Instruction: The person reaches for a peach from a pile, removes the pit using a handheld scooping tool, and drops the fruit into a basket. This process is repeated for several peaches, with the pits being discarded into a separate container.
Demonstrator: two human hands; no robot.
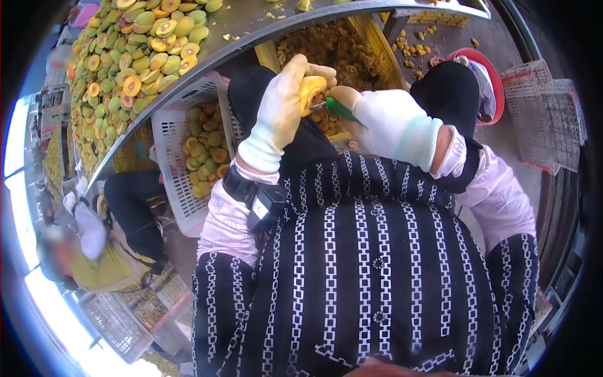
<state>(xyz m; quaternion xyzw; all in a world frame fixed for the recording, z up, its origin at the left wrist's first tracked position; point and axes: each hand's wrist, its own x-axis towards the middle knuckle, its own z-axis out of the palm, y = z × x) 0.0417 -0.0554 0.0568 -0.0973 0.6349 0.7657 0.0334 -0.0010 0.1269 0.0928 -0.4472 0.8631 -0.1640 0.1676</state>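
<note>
My left hand (286, 100), in a white glove, is closed around a yellow, peach-like fruit half (309, 92), its cut side turned toward my other hand. My right hand (386, 119), gloved too, grips a green-handled pitting tool (341, 109). The metal tip of the tool reaches the cut face of the fruit; its exact shape is partly hidden. Below both hands stands a yellow crate (384, 50) holding brownish fruit pits and scraps.
A metal table (251, 22) bears a large heap of fruit halves (141, 56). A white crate (171, 141) with fruit halves stands at left. Another person (103, 251) sits beyond it. At right are a red basin (496, 81), stacked crates (543, 113) and fruit on the floor.
</note>
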